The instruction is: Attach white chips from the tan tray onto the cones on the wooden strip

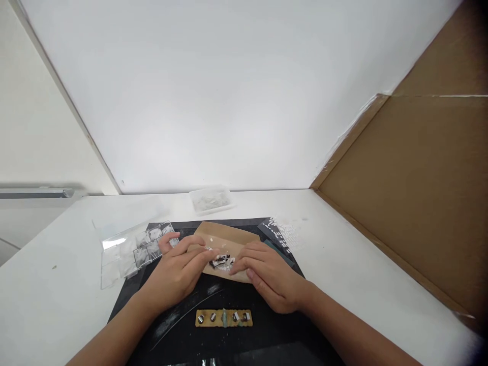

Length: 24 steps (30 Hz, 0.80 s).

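Observation:
A sheet of brown paper (229, 235) lies creased on the black mat (267, 330), with small black and white pieces (222, 262) on it. My left hand (179, 267) rests at the paper's left side, its thumb and index finger close together near the pieces; whether something small is between them cannot be made out. From the right, my right hand (267, 272) lies over the paper's right part, fingers stretched toward the pieces. Nearer the front, a yellowish strip (206, 323) holds several small shiny parts and a greenish piece.
A clear compartment box (129, 254) stands left of the mat, and a white tray of small pieces (211, 200) at the back. A sheet with white labels (280, 233) and a dark green item (280, 250) lie right. Cardboard (412, 203) borders the white table (343, 254).

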Each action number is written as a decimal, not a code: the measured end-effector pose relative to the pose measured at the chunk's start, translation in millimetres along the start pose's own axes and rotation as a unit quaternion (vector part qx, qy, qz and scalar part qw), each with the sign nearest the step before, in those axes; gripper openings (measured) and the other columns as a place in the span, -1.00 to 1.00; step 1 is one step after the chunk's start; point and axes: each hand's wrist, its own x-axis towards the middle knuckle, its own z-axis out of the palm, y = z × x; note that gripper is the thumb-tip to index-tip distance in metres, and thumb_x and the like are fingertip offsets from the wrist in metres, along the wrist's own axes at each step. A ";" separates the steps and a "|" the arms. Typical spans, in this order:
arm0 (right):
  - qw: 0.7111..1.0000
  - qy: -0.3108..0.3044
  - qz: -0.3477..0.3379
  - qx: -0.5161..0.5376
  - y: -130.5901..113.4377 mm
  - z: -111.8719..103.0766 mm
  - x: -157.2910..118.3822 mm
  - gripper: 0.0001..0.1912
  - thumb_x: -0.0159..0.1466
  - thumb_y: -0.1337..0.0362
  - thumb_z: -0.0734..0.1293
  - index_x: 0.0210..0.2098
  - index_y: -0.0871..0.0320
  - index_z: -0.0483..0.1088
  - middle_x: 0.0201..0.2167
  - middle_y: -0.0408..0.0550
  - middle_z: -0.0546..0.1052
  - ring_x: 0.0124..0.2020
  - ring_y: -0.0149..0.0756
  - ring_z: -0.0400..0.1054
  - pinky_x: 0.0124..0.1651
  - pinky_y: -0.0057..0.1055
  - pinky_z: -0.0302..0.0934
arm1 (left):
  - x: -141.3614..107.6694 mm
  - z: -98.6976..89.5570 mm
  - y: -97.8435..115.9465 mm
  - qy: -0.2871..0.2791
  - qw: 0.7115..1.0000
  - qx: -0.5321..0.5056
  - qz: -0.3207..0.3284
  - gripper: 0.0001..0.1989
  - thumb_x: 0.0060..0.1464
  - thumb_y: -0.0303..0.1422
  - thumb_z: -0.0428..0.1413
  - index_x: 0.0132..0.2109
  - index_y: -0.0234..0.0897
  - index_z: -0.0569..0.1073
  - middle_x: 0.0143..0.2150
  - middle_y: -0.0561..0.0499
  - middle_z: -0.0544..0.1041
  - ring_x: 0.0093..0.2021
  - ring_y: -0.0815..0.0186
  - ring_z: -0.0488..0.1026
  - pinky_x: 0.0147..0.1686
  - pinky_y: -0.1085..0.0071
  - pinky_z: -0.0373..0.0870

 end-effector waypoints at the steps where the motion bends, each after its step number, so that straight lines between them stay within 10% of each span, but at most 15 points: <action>1: 1.000 0.008 -0.001 0.017 0.9 -1.0 -0.6 -0.61 0.44 0.37 0.06 0.11 0.04 0.38 -0.17 -0.01 0.60 -0.13 -0.15 0.46 0.06 -0.09 0.26 | -0.7 1.4 -1.6 0.006 1.000 0.006 -0.011 -0.59 0.36 -0.61 -0.03 0.18 -0.11 0.47 -0.08 0.05 0.70 0.12 0.18 0.48 0.32 0.04 -0.06; 7: 0.998 0.013 -0.009 0.058 1.3 -5.5 -1.7 -0.59 0.19 0.35 0.20 0.03 0.02 0.35 -0.23 -0.09 0.59 -0.14 -0.13 0.45 0.10 -0.02 0.19 | -4.5 6.6 -9.2 -0.057 0.998 0.000 -0.007 -0.34 0.29 -0.66 -0.09 0.47 -0.21 0.16 0.32 -0.15 0.49 0.40 0.03 0.23 0.26 0.02 0.11; 16: 0.996 -0.082 -0.034 -0.008 -13.0 11.1 -0.7 -0.71 0.19 0.06 0.41 -0.16 0.07 0.45 -0.34 -0.12 0.53 -0.24 -0.20 0.40 0.00 -0.14 0.19 | 3.0 -8.5 10.1 -0.110 0.991 -0.068 0.036 -0.75 0.27 -0.35 0.14 0.08 -0.15 0.53 0.30 -0.13 0.44 0.30 -0.10 0.25 0.20 -0.07 0.08; 24: 0.996 -0.082 -0.043 -0.010 -9.0 13.9 -2.8 -0.82 0.23 0.13 0.46 -0.27 0.07 0.48 -0.38 -0.17 0.55 -0.15 -0.20 0.39 0.02 -0.18 0.15 | 6.8 -15.6 8.6 -0.127 0.983 -0.112 0.069 -0.50 0.04 0.12 0.29 -0.11 -0.19 0.54 0.07 -0.15 0.51 0.12 -0.10 0.34 0.06 0.00 0.02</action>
